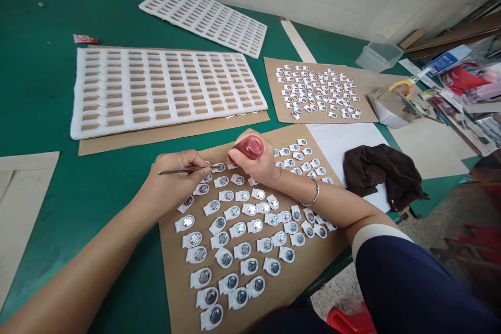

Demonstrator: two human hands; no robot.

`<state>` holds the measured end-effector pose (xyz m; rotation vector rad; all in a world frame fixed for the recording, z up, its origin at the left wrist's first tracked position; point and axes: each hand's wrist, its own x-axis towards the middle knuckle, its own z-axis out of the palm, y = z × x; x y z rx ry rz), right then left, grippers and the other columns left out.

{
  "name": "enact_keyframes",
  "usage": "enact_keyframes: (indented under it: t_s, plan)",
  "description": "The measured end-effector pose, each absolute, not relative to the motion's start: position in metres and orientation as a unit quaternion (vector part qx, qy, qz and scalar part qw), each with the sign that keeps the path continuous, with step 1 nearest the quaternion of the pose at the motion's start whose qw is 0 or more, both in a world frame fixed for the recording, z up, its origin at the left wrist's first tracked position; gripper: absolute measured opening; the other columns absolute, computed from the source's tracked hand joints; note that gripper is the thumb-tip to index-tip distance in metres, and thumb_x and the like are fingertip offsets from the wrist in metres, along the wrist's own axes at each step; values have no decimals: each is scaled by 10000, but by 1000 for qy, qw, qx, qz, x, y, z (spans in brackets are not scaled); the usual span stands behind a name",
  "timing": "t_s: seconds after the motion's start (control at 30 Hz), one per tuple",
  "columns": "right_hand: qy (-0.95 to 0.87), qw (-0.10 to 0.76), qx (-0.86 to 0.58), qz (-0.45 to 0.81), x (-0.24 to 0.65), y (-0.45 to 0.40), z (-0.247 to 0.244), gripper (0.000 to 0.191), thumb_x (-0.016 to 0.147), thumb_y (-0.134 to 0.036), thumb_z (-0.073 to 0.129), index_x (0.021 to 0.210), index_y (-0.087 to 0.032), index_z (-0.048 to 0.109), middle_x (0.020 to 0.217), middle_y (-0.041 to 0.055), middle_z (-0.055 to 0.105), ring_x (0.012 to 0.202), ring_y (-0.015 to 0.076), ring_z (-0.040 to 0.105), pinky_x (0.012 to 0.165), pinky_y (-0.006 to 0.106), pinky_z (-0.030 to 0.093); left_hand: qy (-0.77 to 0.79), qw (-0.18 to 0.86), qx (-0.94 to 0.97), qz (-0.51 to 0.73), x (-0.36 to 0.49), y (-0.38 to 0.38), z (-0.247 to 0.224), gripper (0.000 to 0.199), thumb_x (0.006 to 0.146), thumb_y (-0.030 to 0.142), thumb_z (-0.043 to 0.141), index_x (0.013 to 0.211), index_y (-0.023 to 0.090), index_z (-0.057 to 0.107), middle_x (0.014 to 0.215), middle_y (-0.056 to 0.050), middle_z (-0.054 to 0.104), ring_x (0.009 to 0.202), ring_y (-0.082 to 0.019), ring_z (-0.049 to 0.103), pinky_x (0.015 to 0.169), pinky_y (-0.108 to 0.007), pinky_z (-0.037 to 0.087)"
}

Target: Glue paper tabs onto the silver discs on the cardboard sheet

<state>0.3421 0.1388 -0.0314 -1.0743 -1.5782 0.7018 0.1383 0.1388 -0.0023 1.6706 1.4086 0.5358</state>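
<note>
My left hand (pixel 178 172) is closed around a pair of thin metal tweezers (pixel 183 170), whose tip points right at a small round metal piece on a white tab (pixel 218 167). In my right hand (pixel 260 164) is a small red squeeze bottle (pixel 250 148), tilted with its base up; its nozzle is hidden behind my fingers. Both hands are over the far part of a brown cardboard sheet (pixel 176 282). Many more round metal pieces on white tabs (pixel 238 229) lie spread in rough rows across it.
A white foam grid tray (pixel 127 94) lies on cardboard beyond my hands, with another foam tray (pixel 207 15) behind it. A second cardboard sheet (pixel 282 107) carries similar pieces. At right are a dark brown cloth (pixel 364 172), white paper (pixel 324 135) and a clear plastic box (pixel 379 54).
</note>
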Motion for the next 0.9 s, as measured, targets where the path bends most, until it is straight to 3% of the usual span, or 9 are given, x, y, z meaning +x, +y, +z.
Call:
enact_keyframes:
  t_s: [0.47, 0.57, 0.7, 0.9]
  plan:
    - [-633, 534, -457, 324, 340, 137, -28, 253, 748, -430, 706, 778, -222, 565, 761, 13, 610, 703, 151, 607, 710, 341, 544, 568, 441, 661, 217, 139, 138, -1, 214, 707, 422, 655, 702, 208, 638, 745, -23, 718, 665, -188, 634, 567, -281, 473]
    - [-564, 525, -480, 420, 341, 141, -20, 318, 761, -510, 663, 797, -221, 533, 658, -8, 617, 629, 146, 633, 608, 305, 542, 567, 446, 658, 217, 139, 139, -1, 210, 708, 412, 667, 697, 205, 635, 739, -24, 718, 655, -182, 633, 563, -275, 471]
    - [-461, 554, -493, 487, 346, 160, -17, 397, 758, -598, 620, 771, -225, 487, 577, -11, 592, 551, 147, 631, 411, 244, 426, 574, 443, 649, 230, 137, 139, 7, 216, 711, 420, 691, 733, 209, 653, 768, -23, 725, 672, -187, 648, 567, -278, 482]
    - [-356, 547, -509, 561, 342, 179, -20, 426, 700, -598, 681, 732, -224, 480, 558, -6, 583, 491, 128, 589, 343, 227, 343, 550, 375, 707, 238, 136, 113, 16, 172, 758, 413, 655, 773, 243, 677, 814, -11, 733, 728, -198, 671, 613, -289, 506]
